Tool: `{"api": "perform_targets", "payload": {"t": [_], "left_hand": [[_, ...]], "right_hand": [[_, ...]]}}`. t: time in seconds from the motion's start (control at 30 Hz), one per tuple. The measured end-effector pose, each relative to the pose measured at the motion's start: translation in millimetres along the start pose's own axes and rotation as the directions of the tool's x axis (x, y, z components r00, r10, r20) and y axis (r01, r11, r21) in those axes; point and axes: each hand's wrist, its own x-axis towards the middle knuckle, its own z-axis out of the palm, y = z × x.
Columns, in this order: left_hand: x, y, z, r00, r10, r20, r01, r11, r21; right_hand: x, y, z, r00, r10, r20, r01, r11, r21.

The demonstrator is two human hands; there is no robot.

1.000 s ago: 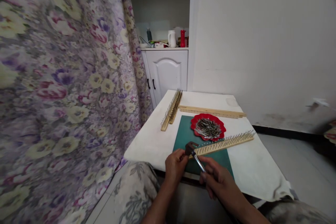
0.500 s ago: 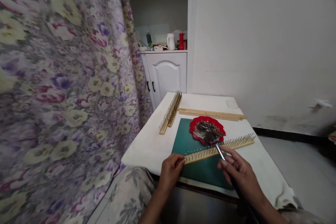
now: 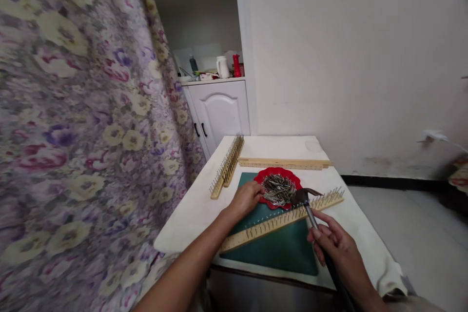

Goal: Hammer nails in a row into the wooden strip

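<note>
My right hand (image 3: 338, 251) is wrapped round the handle of a claw hammer (image 3: 312, 217), its dark head (image 3: 300, 198) raised near the dish and over a wooden strip (image 3: 263, 228). Rows of upright nails stand in that strip, with bare holes at its left end. My left hand (image 3: 248, 198) is at the left rim of a red scalloped dish (image 3: 259, 176), fingers drawn together by the heap of loose nails (image 3: 280, 189). Whether a nail is between those fingertips cannot be seen. Under the strip lies a green mat (image 3: 281, 253).
Two nail-studded strips (image 3: 227, 168) lie at the table's left back. More wooden strips (image 3: 288, 162) lie across behind the dish. The white-covered table (image 3: 186, 222) stands near a floral curtain (image 3: 91, 146), a white cupboard (image 3: 223, 112) and a wall.
My left hand has left the strip's left end and moved forward to the nail dish. My right hand still holds the hammer. The view has shifted somewhat.
</note>
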Motion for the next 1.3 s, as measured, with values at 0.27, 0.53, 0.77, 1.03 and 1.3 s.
{"api": "perform_targets", "payload": {"t": [0.27,0.53,0.77,1.03,1.3], "left_hand": [[54,-23,35.9,0.980,-0.049,0.194,0.023,0.991,0.133],[61,-24,40.1,0.972,-0.076,0.224,0.039,0.986,0.164],[55,-22,38.6,0.979,-0.050,0.196,0.020,0.988,0.152],[44,-18,23.0,0.992,0.002,0.122,-0.017,0.992,0.122],[29,-8,1.3,0.997,0.042,0.070,-0.048,0.994,0.093]], "right_hand": [[1,0,2,1.000,0.025,0.018,-0.025,1.000,0.000],[0,0,3,0.998,0.047,0.033,-0.047,0.999,-0.007],[-1,3,3,0.999,0.035,0.036,-0.035,0.999,0.004],[1,2,4,1.000,0.024,0.020,-0.025,0.999,0.032],[2,0,3,1.000,-0.002,-0.011,0.002,0.999,0.049]]}}
